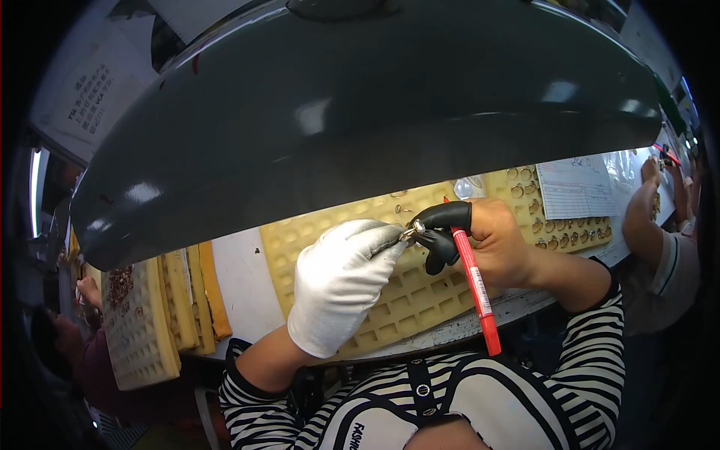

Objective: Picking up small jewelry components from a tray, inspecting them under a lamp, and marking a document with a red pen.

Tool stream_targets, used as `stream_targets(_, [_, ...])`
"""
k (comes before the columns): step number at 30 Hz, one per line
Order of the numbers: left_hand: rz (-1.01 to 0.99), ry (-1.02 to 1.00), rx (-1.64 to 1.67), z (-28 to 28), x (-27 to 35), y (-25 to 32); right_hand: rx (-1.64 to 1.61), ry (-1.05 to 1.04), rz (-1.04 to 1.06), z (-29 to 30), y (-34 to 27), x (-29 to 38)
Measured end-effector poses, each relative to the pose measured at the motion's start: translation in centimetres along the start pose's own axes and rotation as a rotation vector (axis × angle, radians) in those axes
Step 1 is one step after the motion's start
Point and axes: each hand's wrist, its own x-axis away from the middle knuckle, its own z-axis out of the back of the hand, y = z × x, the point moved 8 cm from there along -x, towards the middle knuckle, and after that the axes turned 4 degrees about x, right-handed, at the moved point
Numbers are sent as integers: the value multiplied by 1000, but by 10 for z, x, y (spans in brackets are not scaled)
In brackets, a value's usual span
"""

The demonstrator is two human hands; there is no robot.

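Observation:
My left hand, in a white cloth glove, pinches a metal ring with a pale stone. Black rubber finger cots cover the thumb and forefinger of my right hand, whose tips meet at the same ring. A red marker pen is also tucked in my right hand, its cap end slanting down toward me. Both hands are above a yellow compartment tray. One more ring lies in that tray just beyond my fingertips; part of the tray is hidden by my hands and the lamp shade.
A large dark lamp shade spans the view above my hands. At right, another yellow tray holds several rings under a printed form. Stacked yellow trays stand at left. Co-workers sit on both sides; one arm shows at right.

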Motion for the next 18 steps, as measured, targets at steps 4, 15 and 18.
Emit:
stream_targets(4, [129, -12, 42, 2, -6, -2, -70, 6, -138, -3, 10, 3])
stream_targets(15, [423, -49, 148, -7, 0, -23, 387, 120, 128, 5, 0, 0])
stream_targets(18, [778, -234, 545, -28, 11, -40, -258, 23, -294, -4, 23, 4])
